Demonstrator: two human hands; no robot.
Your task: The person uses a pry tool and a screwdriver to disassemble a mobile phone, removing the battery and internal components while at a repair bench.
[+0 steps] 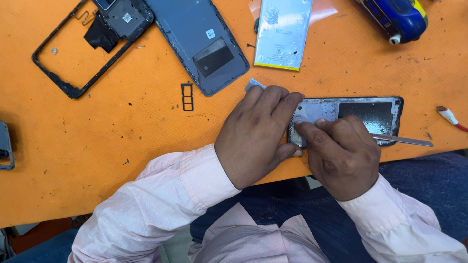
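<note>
An opened phone body (361,113) lies on the orange mat (122,131) near the table's front edge, its grey inside facing up. My left hand (258,134) presses down on its left end, fingers curled over the edge. My right hand (341,153) grips a thin metal tool (404,140), tweezers or a pry tool, whose handle sticks out to the right. The tool's tip is hidden under my fingers, at the phone's left end. A small silver piece (254,84) pokes out just above my left hand.
A grey back cover (202,41) and a black frame (73,48) with a camera module lie at the back left. Between them and my hands lies a small black card tray (187,96). A silver battery (282,31) and a blue-yellow tool (399,17) lie at the back. A red-white cable end (451,118) is at right.
</note>
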